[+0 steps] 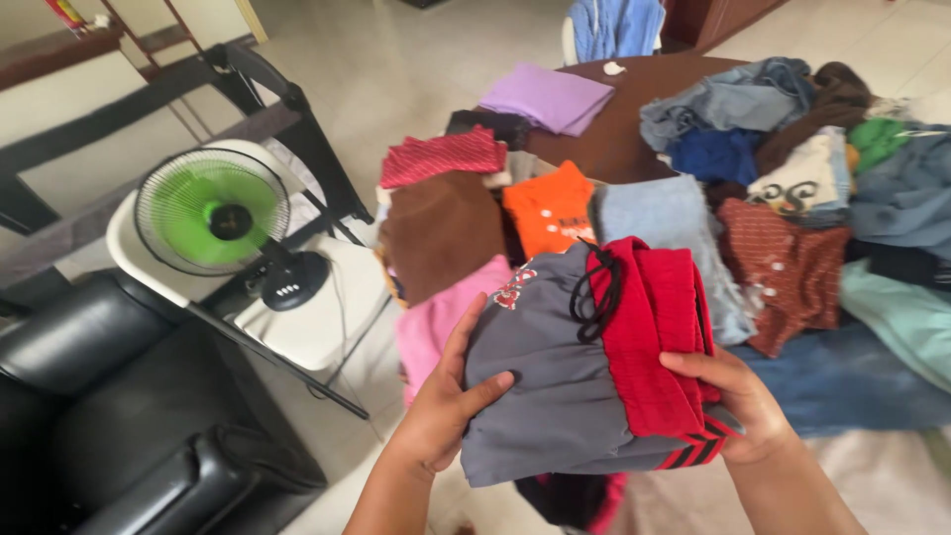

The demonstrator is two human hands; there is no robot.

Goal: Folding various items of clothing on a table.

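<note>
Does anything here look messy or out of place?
Yes. Behind the folded grey and red garment held by both hands, a loose heap of clothes sprawls unfolded over the round table, unlike the folded stacks nearby.

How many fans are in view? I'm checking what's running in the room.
1. The green-bladed fan stands on a white chair, left of the clothes table and beyond the left hand. Others may be out of frame.
</note>
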